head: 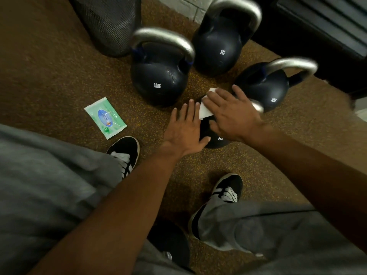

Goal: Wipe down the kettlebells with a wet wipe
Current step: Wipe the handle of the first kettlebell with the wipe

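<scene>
Four dark kettlebells with silver handles stand on the floor. The nearest kettlebell (217,140) is mostly covered by my hands. My right hand (232,114) presses flat on a white wet wipe (204,110) against its top. My left hand (184,130) rests flat against its left side, fingers spread. A 12KG kettlebell (158,80) stands behind on the left, another kettlebell (218,46) at the back, and a third kettlebell (266,86) lies tilted on the right.
A green wet-wipe packet (105,118) lies on the speckled brown floor (59,86) to the left. A black mesh bin (107,22) stands at the back left, dark equipment (321,26) at the back right. My two black shoes (125,153) are near.
</scene>
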A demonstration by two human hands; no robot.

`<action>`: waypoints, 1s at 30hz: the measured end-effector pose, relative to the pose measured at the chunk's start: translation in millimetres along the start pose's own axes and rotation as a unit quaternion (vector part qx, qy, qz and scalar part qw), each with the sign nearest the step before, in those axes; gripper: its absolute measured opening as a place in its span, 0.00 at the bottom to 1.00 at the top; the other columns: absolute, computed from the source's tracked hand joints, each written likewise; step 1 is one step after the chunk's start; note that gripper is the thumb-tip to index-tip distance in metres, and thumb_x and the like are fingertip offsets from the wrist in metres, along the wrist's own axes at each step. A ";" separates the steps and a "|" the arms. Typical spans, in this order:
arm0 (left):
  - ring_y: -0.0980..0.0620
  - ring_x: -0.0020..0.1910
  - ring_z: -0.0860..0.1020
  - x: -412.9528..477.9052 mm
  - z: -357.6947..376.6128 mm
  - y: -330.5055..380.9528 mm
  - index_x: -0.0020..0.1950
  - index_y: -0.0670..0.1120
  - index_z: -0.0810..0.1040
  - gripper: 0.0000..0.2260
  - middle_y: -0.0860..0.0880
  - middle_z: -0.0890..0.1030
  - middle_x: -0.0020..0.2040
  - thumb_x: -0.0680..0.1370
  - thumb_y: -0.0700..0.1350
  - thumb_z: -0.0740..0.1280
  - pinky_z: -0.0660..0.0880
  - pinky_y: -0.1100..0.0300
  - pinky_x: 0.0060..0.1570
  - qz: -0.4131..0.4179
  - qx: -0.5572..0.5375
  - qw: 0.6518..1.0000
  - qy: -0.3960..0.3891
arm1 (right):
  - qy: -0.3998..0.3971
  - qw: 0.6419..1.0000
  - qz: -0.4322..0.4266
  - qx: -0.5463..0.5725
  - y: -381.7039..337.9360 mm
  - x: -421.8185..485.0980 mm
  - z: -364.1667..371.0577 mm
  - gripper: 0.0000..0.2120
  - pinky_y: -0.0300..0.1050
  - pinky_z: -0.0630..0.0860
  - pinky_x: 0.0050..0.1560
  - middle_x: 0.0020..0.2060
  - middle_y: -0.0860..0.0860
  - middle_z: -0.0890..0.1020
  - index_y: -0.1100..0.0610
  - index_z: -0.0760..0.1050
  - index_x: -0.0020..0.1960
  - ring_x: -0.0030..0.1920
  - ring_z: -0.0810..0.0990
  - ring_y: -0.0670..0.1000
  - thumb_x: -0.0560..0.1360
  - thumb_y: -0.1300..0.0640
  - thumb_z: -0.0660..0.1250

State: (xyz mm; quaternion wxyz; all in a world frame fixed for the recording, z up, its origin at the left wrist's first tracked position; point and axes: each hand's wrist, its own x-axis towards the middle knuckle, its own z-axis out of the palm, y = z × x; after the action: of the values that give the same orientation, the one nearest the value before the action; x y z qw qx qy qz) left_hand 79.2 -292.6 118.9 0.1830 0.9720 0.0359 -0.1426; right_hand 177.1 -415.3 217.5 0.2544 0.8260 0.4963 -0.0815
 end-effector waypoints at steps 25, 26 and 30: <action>0.42 0.74 0.68 1.4 -3.7 -9.2 0.80 0.42 0.56 0.37 0.41 0.68 0.76 0.79 0.57 0.68 0.63 0.46 0.74 0.040 -0.123 0.991 -0.013 | -0.064 0.996 -0.030 0.061 21.6 29.0 -8.7 0.30 0.62 0.60 0.72 0.73 0.52 0.73 0.49 0.65 0.76 0.74 0.69 0.56 0.78 0.38 0.57; 0.42 0.74 0.68 1.5 -4.5 -9.2 0.80 0.42 0.57 0.36 0.41 0.68 0.75 0.79 0.57 0.68 0.63 0.46 0.74 0.044 -0.115 0.992 -0.008 | -0.064 0.995 -0.032 0.069 24.5 28.9 -9.4 0.30 0.61 0.63 0.70 0.72 0.51 0.74 0.48 0.66 0.76 0.71 0.71 0.56 0.77 0.37 0.57; 0.42 0.79 0.61 -0.6 -7.5 -7.2 0.83 0.40 0.42 0.47 0.41 0.57 0.82 0.78 0.59 0.68 0.58 0.42 0.78 0.047 -0.096 0.994 -0.026 | -0.100 0.941 0.056 0.318 45.2 21.5 -21.9 0.21 0.54 0.71 0.59 0.60 0.49 0.80 0.45 0.76 0.66 0.59 0.77 0.54 0.79 0.35 0.59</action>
State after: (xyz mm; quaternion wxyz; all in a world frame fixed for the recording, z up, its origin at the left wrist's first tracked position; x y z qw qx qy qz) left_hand 79.7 -283.2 123.3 0.2833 0.9465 -0.0014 -0.1547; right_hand 224.1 -404.7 243.3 0.0305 0.8778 0.3698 -0.3029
